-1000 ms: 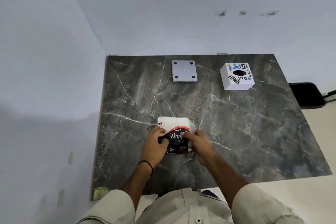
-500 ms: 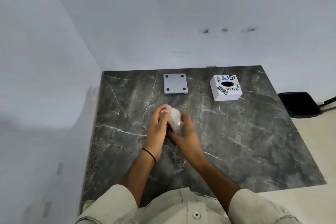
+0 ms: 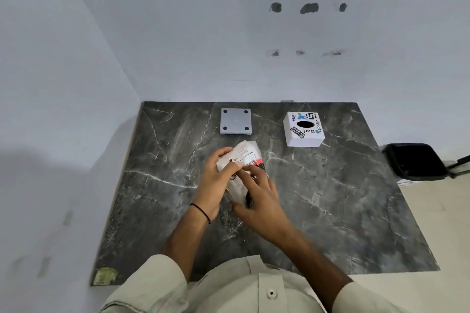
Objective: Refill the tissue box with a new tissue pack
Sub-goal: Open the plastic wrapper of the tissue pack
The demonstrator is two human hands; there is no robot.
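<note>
I hold the tissue pack (image 3: pixel 244 157) with my 2 hands, over the middle of the dark marble table (image 3: pixel 330 198). My left hand (image 3: pixel 216 183) grips it from the left side, with the fingers curled over its upper edge. My right hand (image 3: pixel 259 193) grips it from the right and from below: the thumb is under the pack and the other fingers lie on its upper face. The pack is tilted, with its far end pointing toward the wall. Its wrapper is white, with black print and a red band. I cannot tell if its lower end touches the table, because my hands cover it.

On my left wrist there is a thin black band (image 3: pixel 201 212).

The tissue box (image 3: pixel 304 140) stands at the far right part of the table, well apart from the pack. It is a white cube with stickers on top and 1 dark oval opening in the middle of the top. To the left of it, near the far edge, lies a flat grey square plate (image 3: pixel 236 121) with 4 dark round feet at its corners, facing up. The pack is just in front of this plate but does not touch it.

At the near left corner of the table is a yellowish sticker (image 3: pixel 105 276). On the floor, to the right of the table, stands a black thing (image 3: pixel 414 162), and I cannot tell what it is.
</note>
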